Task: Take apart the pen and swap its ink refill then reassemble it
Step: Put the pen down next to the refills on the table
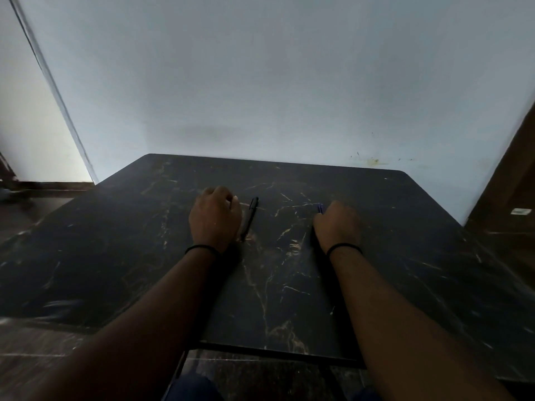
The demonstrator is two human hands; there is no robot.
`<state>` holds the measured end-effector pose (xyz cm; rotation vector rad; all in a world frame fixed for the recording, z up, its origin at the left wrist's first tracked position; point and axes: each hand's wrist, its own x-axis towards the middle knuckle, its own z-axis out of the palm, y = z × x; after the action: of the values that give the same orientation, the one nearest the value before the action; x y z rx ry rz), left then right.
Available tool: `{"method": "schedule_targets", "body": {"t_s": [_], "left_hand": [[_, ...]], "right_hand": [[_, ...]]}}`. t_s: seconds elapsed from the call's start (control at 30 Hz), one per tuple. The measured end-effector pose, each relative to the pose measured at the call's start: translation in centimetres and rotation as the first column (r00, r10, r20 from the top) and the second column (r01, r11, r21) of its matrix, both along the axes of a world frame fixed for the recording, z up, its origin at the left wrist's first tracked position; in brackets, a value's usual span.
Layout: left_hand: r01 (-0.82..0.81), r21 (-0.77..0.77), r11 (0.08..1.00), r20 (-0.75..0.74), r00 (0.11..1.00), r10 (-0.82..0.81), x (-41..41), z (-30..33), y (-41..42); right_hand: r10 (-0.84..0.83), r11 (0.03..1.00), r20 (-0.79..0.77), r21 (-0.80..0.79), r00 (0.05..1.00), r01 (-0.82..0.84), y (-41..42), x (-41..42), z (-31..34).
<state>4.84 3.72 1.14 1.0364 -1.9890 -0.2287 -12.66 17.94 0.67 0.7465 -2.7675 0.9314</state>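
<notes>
The bench (pixel 289 285) is a dark, marble-patterned surface set against a pale wall (pixel 289 82). Both forearms extend over it, and each wrist carries a thin black band.

The left hand (pixel 215 217) rests on the bench with its fingers curled inward in a loose fist. Whether it pinches anything cannot be told, since the fingertips are hidden from the head view. The pen (pixel 249 217), black and fully assembled as far as can be seen, lies flat on the bench just beside the right edge of the left hand, its length running away from the person and its clip end farthest off. Contact between hand and pen cannot be confirmed.

The right hand (pixel 337 224) is also curled closed, knuckles up, resting on the bench. Thin blue ink refills (pixel 320 208) protrude from beyond its fingers; their number is unclear.
</notes>
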Motion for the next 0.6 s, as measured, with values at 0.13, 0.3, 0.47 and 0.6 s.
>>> {"method": "schedule_targets", "body": {"t_s": [0.13,0.3,0.47,0.6], "left_hand": [[-0.025,0.036,0.999,-0.019,0.999,0.026,0.3,-0.3,-0.7],[-0.017,0.043,0.999,-0.02,1.0,0.018,0.3,-0.4,-0.6],[-0.006,0.045,0.999,-0.009,1.0,0.006,0.3,-0.4,-0.3],[0.002,0.038,0.999,0.009,1.0,-0.002,0.4,-0.4,0.0]], "right_hand": [[0.001,1.0,-0.017,0.007,1.0,-0.001,-0.2,-0.1,-0.2],[0.004,1.0,-0.005,-0.001,1.0,-0.004,0.2,0.8,-0.5],[0.039,0.999,0.007,-0.013,0.999,-0.039,0.3,2.5,-1.0],[0.044,0.999,-0.011,0.005,0.999,-0.044,0.4,2.9,-1.0]]}}
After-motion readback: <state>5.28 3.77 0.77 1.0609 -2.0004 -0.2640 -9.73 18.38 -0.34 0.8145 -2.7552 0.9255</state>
